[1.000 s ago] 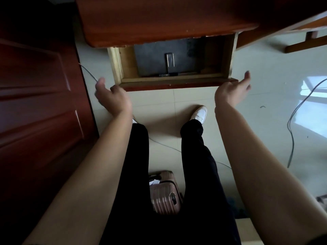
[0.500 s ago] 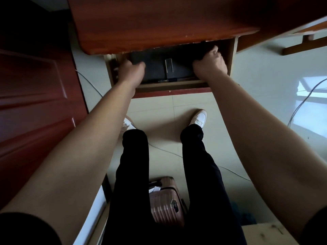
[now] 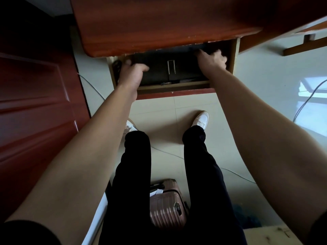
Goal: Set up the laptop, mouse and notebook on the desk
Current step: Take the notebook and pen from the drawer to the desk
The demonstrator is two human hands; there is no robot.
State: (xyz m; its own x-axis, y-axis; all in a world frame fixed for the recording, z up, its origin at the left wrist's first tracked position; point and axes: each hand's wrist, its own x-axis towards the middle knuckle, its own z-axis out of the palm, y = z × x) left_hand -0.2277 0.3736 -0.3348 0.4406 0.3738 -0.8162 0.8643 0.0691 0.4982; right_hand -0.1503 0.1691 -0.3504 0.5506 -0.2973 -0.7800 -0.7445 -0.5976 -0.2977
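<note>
1. Legs (image 3: 134, 183) in black trousers fill the lowest, nearest part of the view, standing on a pale tiled floor (image 3: 159, 110), with a white shoe (image 3: 200, 119) pointing toward the desk.
2. A pink ribbed suitcase (image 3: 166, 207) sits on the floor between the legs, with a white scrap of paper poking out at its top.
3. A thin cable (image 3: 235, 173) trails across the tiles to the right of the legs, and a dark red panelled door (image 3: 35, 106) runs along the left side.
4. Both bare forearms reach forward from the bottom corners into an open drawer (image 3: 169, 86) that is pulled out from under the reddish-brown desk (image 3: 159, 23).
5. The laptop (image 3: 159, 68), a flat dark slab with a pale logo at its middle, lies inside the drawer, its far part hidden under the desk edge.
6. The left hand (image 3: 131, 73) is curled over the laptop's left edge, thumb on top and fingers tucked out of sight at the side, so it appears clamped on it.
7. The right hand (image 3: 211, 59) lies on the laptop's far right corner with fingers bent downward; whether they grip beneath the edge cannot be told.
8. A dark, slim object, perhaps a pen, lies along the drawer's front wall just before the laptop.
9. No mouse or notebook can be made out in the drawer's shadow.
</note>
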